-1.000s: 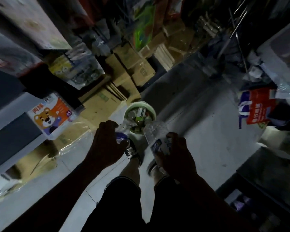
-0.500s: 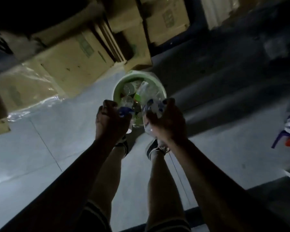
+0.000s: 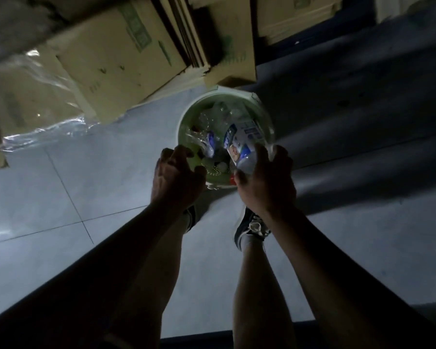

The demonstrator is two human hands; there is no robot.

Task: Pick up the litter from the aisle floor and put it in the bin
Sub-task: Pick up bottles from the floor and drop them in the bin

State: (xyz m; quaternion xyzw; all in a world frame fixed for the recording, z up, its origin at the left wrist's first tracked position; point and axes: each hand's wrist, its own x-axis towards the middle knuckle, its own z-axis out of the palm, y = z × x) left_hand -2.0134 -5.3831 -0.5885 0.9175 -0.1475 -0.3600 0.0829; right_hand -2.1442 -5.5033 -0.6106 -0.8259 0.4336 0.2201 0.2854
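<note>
Floor (image 3: pixel 91 248) of pale tile fills most of the view, with two grout lines crossing at lower left and a dark shadowed band running across the right side. Cardboard boxes (image 3: pixel 116 61) stand along the upper left edge, at least three counted, one partly under clear plastic wrap (image 3: pixel 48 96); a further stack sits at upper right. One round green bin (image 3: pixel 186 117) with a white rim stands on the floor just beside the nearest box corner, its far rim close to the cardboard and its near rim just ahead of the person's feet. Open tile lies to the left of the bin and behind the feet; the boxes close off the far side.

Two forearms reach forward over the bin. Two dark shoes are visible below them, the right shoe (image 3: pixel 252 227) clear, the left mostly hidden by the arm.

The right hand (image 3: pixel 264 182) grips one clear plastic bottle (image 3: pixel 244 144) with a blue and white label, fingers and thumb curled round its lower end; the bottle points into the bin mouth, above the rim. The left hand (image 3: pixel 176 177) hovers over the near rim with fingers spread and loosely bent, holding nothing. A second crumpled bottle (image 3: pixel 207 143) with a blue label lies inside the bin just beyond those fingers, among several other clear bottles; in the dim light their number cannot be fixed with confidence.
</note>
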